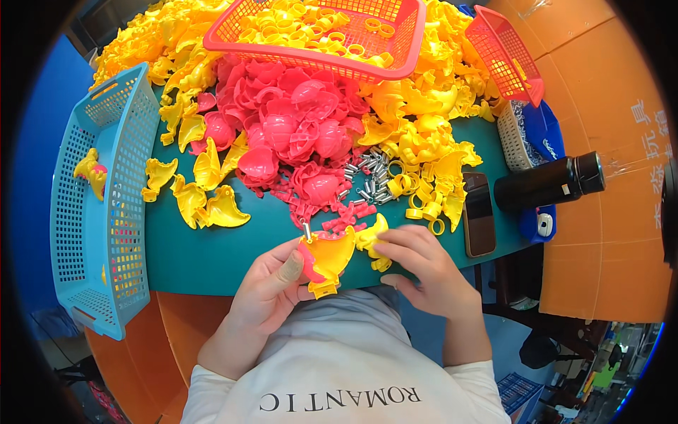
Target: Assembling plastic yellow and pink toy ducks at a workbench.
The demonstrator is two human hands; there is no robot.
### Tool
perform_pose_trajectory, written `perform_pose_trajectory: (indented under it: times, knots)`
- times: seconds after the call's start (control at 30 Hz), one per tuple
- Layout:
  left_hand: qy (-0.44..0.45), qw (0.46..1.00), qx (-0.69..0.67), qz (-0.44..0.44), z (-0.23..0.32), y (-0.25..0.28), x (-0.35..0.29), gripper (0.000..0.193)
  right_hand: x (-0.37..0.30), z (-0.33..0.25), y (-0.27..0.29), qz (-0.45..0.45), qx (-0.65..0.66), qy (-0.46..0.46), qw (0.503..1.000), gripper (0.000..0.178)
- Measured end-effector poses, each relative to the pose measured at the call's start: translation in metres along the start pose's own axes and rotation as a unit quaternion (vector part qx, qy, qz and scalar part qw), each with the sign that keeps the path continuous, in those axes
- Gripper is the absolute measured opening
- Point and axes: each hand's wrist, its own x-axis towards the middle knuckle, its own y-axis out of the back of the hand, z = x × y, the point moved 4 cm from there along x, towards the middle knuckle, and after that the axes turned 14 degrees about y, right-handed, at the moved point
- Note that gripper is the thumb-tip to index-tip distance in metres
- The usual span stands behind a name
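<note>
**Yellow shell held over pink part at the near edge**

A yellow shell piece (330,260) sits against a pink part (308,256) at the surface's (212,254) near edge. The left hand (272,293) pinches both, thumb steadying; right hand (424,265) fingers press the shell's side. Pink shells (296,131) heap behind.

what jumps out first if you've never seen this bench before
The heap of pink shells ringed by yellow plastic parts fills the far half of the green table. Close in, the left hand holds a half-built pink-and-yellow toy while the right hand touches its side.
</note>
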Motion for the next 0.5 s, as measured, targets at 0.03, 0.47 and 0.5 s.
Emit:
perform_pose_trajectory:
  times: [0.03,0.47,0.5]
  knots:
    - [-0.001,1.000,0.000,0.001,0.001,0.001,0.000,0.058,0.008,-0.003,-0.004,-0.067,-0.049,0.104,0.991,0.058]
    - [0.032,0.999,-0.021,-0.031,0.002,0.005,0.007,0.053,0.004,0.015,-0.010,-0.070,0.000,0.068,0.995,0.072]
    - [0.026,0.999,-0.008,-0.021,0.002,0.006,0.008,0.053,0.002,0.018,-0.011,-0.071,0.001,0.068,0.995,0.072]
